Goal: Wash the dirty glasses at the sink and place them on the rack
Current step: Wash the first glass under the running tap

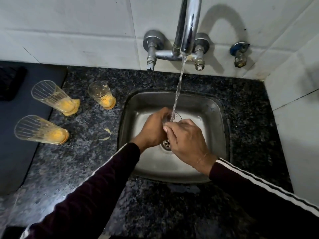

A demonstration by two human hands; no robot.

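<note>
Over the steel sink (214, 118), a clear glass (176, 116) is held under the running water from the tap (187, 28). My left hand (153, 130) grips the glass from the left. My right hand (186, 140) has its fingers curled on the glass from the near side. Most of the glass is hidden by my hands. Three dirty glasses with orange residue stand on the counter to the left: one nearest the sink (101, 94), one at the back left (53, 96), one at the front left (40, 130).
Black speckled granite counter (86, 161) surrounds the sink. A dark mat (20, 135) lies at the far left. White tiled walls rise behind and to the right, with a small valve (240, 54). Orange smears (107, 133) mark the counter.
</note>
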